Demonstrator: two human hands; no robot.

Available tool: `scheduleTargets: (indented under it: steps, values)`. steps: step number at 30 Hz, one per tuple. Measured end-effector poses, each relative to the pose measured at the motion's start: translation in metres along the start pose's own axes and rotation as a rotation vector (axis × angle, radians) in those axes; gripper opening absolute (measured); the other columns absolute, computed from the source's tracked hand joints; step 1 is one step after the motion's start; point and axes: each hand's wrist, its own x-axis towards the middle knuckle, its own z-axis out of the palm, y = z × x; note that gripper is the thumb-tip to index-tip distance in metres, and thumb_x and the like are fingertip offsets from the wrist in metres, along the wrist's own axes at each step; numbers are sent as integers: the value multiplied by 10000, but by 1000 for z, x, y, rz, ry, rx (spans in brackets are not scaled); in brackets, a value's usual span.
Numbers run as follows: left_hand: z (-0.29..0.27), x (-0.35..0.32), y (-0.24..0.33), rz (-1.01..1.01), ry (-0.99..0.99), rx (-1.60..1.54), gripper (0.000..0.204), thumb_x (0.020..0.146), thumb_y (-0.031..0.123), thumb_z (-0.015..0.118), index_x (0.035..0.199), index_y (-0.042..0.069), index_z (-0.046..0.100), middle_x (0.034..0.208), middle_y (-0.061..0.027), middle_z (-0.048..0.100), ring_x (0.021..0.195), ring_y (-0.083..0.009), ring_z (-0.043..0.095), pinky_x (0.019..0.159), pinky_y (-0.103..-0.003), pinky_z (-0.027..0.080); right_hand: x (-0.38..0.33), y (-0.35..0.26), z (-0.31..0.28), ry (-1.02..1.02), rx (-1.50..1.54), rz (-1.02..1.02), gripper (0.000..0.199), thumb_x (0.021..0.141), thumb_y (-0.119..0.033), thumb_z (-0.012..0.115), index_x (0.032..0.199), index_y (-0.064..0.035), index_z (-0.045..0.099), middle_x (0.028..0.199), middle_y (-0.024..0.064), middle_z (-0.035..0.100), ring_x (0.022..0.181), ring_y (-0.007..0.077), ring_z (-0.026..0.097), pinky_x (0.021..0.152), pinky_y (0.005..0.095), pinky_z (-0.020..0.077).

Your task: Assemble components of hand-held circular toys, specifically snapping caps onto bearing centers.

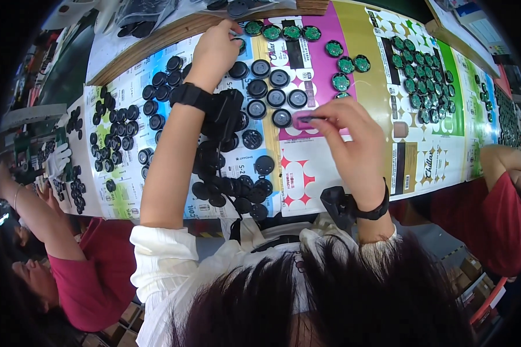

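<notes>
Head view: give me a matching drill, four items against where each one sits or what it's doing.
Items:
1. left hand
2. right hand
3. green round boards
4. black round caps

Places/states:
A. laid in rows just left of the pink sheet
B. pinching a small dark part over the pink sheet
C. reaching to the far edge, at a green board
D. clustered on the green sheet, far right

Pairs: 1-C, 2-B, 3-D, 4-A

Worktable [156, 43] covered with colourful printed sheets [353, 87], black round caps [269, 95], green circuit discs [419, 72]
</notes>
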Motion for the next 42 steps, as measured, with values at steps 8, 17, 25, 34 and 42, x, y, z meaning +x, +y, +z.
scheduleTargets:
  steps: [8,17,25,34,42]
  values:
    - [-16,-5,-5,67,-183,-118,224,671,171,654,861,76,585,805,-114,600,743,-276,566,664,-331,444,-4,1,-2,72,297,178,146,763,43,528,908,33,516,783,68,557,704,144,585,613,209,452]
    - [-68,-52,54,-113,-278,-717,185,777,123,569,948,52,568,756,-38,588,717,-94,573,580,-199,447,0,-29,-12,58,828,281,183,778,62,492,957,67,454,733,79,526,675,203,605,602,242,484]
    - [-73,-114,118,-257,-213,-1301,265,828,26,449,1084,-40,460,932,-112,577,836,-147,557,723,-239,462,2,-26,0,111,703,74,298,771,87,468,1068,73,472,748,85,521,644,186,599,566,228,490]
    - [-70,-131,126,-164,-90,-1237,295,807,-2,482,1092,-71,447,1036,-140,533,920,-165,530,767,-271,465,0,-24,-6,138,-11,-286,340,629,34,651,963,12,592,814,77,548,639,154,559,537,216,458]
    - [-84,-126,116,-306,-401,-1607,460,780,162,584,1141,-63,410,1079,-136,506,960,-195,525,825,-311,442,2,-24,-19,178,-165,-427,435,533,-110,714,939,-3,603,838,76,550,732,178,520,610,248,433]
